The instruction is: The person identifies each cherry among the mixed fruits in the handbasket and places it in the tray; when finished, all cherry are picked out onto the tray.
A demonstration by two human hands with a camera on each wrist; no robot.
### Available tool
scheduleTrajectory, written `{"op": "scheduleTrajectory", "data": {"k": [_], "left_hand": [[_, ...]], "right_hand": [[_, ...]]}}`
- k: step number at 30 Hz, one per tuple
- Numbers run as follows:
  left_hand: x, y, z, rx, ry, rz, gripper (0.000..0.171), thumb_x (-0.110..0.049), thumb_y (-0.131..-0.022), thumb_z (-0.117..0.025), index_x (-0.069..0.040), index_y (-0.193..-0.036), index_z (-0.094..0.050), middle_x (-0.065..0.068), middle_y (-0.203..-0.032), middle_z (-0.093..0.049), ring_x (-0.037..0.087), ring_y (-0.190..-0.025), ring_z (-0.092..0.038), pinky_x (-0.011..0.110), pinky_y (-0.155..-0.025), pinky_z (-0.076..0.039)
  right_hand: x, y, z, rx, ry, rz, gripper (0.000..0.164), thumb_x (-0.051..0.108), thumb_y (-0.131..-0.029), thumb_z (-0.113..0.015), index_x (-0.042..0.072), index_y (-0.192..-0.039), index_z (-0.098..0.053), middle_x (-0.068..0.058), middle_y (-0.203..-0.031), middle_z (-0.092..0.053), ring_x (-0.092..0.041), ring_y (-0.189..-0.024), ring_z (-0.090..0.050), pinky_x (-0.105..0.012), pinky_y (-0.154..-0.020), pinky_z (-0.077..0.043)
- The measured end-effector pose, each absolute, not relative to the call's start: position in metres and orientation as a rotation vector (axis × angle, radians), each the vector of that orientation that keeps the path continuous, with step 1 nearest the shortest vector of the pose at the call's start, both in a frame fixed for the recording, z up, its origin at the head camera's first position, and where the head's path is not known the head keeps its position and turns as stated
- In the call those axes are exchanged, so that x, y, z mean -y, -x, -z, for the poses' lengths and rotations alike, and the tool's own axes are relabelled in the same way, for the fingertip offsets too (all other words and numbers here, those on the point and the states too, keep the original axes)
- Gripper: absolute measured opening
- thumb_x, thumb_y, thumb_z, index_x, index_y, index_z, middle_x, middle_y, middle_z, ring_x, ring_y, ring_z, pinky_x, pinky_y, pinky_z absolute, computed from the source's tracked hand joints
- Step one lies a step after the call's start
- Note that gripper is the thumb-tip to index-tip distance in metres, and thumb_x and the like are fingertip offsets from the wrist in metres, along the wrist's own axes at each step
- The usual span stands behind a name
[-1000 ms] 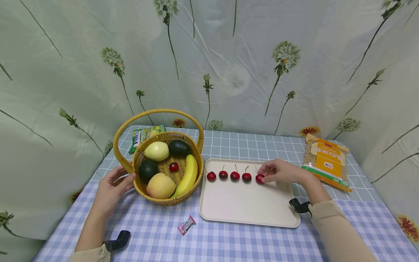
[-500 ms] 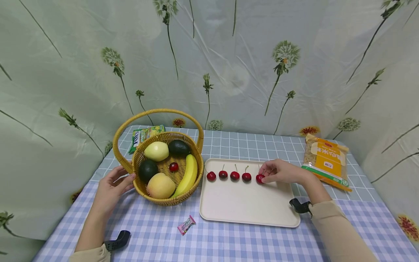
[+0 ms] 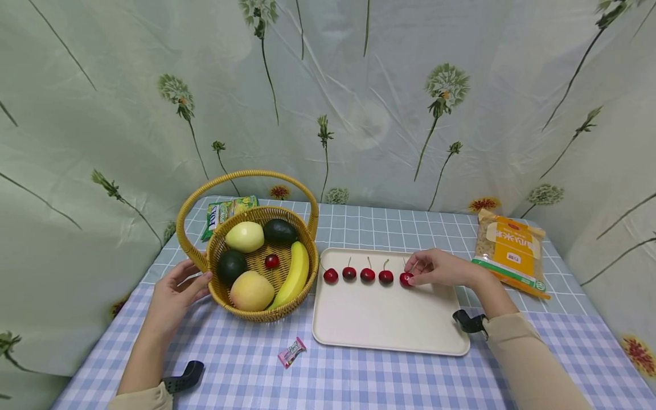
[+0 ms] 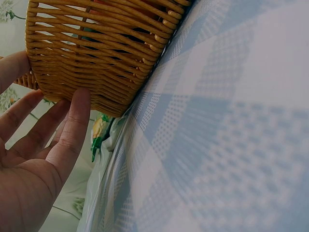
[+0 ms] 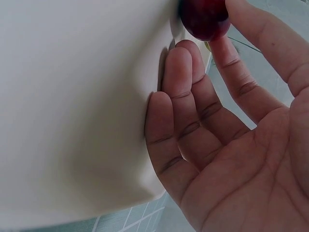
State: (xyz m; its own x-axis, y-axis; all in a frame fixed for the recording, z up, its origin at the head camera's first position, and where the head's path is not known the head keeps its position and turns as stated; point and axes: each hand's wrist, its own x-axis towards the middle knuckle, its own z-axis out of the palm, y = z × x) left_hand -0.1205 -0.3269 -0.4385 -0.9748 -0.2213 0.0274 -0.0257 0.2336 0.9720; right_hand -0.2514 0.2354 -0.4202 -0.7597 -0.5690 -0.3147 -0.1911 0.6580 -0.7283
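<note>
My right hand [image 3: 438, 267] is at the right end of a row of cherries on the cream tray [image 3: 389, 324]. Its thumb and index finger pinch the last cherry [image 5: 205, 17], while the other fingers rest against the tray. Several stemmed cherries [image 3: 367, 275] line up to the left of it. With fairly straight fingers, my left hand [image 4: 41, 159] touches the outer side of the yellow wicker basket [image 4: 91, 63]. Inside the basket lie a banana [image 3: 293, 276], a peach [image 3: 252, 291], a pale yellow-green fruit [image 3: 245, 237], two dark avocado-like fruits [image 3: 232, 266] and a single cherry [image 3: 271, 261].
A small pink wrapped candy [image 3: 292, 352] lies on the checked cloth in front. Behind the basket is a green snack bag [image 3: 220, 213]. An orange and clear food packet [image 3: 511, 253] sits at the back right. The basket's tall handle [image 3: 251, 173] arches upward.
The pinched cherry and its stem have shifted very slightly in my right fingers. Both hands, the basket and the other fruit have stayed in place.
</note>
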Motion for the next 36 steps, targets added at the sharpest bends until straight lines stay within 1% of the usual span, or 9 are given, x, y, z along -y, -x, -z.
{"op": "scheduleTrajectory", "data": {"k": [12,17,21,24,30,33,36], "left_hand": [[0.328,0.12,0.44,2.318,-0.225,1.865,0.055,-0.019,-0.103,-0.075,-0.006,-0.152,-0.052,-0.023,-0.122,-0.064,-0.009,-0.108,-0.066,0.015,-0.082,-0.063],[0.328,0.12,0.44,2.315,-0.223,1.866,0.055,-0.019,-0.103,-0.075,-0.006,-0.152,-0.053,-0.023,-0.121,-0.064,-0.008,-0.107,-0.067,0.015,-0.082,-0.063],[0.328,0.12,0.44,2.302,-0.215,1.882,0.054,-0.017,-0.103,-0.075,-0.006,-0.151,-0.054,-0.022,-0.121,-0.065,-0.007,-0.106,-0.067,0.016,-0.081,-0.063],[0.328,0.12,0.44,2.291,-0.211,1.895,0.053,-0.016,-0.103,-0.075,-0.005,-0.15,-0.054,-0.021,-0.121,-0.065,-0.007,-0.106,-0.068,0.016,-0.081,-0.064],[0.329,0.12,0.44,2.284,-0.205,1.902,0.053,-0.016,-0.103,-0.075,-0.005,-0.151,-0.054,-0.02,-0.121,-0.065,-0.006,-0.107,-0.067,0.017,-0.081,-0.064],[0.328,0.12,0.44,2.272,-0.196,1.914,0.053,-0.015,-0.103,-0.075,-0.005,-0.151,-0.054,-0.02,-0.121,-0.066,-0.006,-0.107,-0.068,0.018,-0.081,-0.064],[0.328,0.12,0.44,2.26,-0.186,1.924,0.053,-0.013,-0.103,-0.075,-0.005,-0.151,-0.055,-0.02,-0.12,-0.066,-0.006,-0.106,-0.068,0.018,-0.081,-0.064]], "right_hand": [[-0.235,0.251,0.414,-2.381,0.599,0.931,0.028,0.024,-0.097,-0.08,0.006,-0.116,-0.07,-0.003,-0.093,-0.069,-0.02,-0.089,-0.059,-0.026,-0.077,-0.05],[-0.233,0.253,0.401,-2.394,0.648,0.936,0.028,0.022,-0.099,-0.078,0.005,-0.119,-0.069,-0.003,-0.094,-0.069,-0.021,-0.09,-0.06,-0.028,-0.08,-0.052],[-0.227,0.256,0.387,-2.415,0.714,0.93,0.029,0.021,-0.1,-0.077,0.002,-0.121,-0.069,-0.003,-0.094,-0.069,-0.02,-0.091,-0.062,-0.026,-0.083,-0.054],[-0.217,0.26,0.376,-2.442,0.762,0.913,0.028,0.022,-0.101,-0.076,0.004,-0.121,-0.069,-0.002,-0.096,-0.07,-0.019,-0.092,-0.063,-0.026,-0.084,-0.056],[-0.183,0.263,0.354,-2.429,0.884,0.885,0.025,0.023,-0.102,-0.074,0.007,-0.122,-0.07,-0.001,-0.102,-0.073,-0.017,-0.096,-0.068,-0.034,-0.091,-0.06],[-0.16,0.263,0.343,-2.406,0.941,0.865,0.022,0.024,-0.103,-0.074,0.013,-0.121,-0.071,0.0,-0.104,-0.073,-0.016,-0.099,-0.069,-0.037,-0.094,-0.06],[-0.138,0.261,0.334,-2.371,0.992,0.843,0.02,0.026,-0.103,-0.073,0.018,-0.121,-0.07,0.001,-0.104,-0.072,-0.017,-0.099,-0.068,-0.037,-0.093,-0.06]]}}
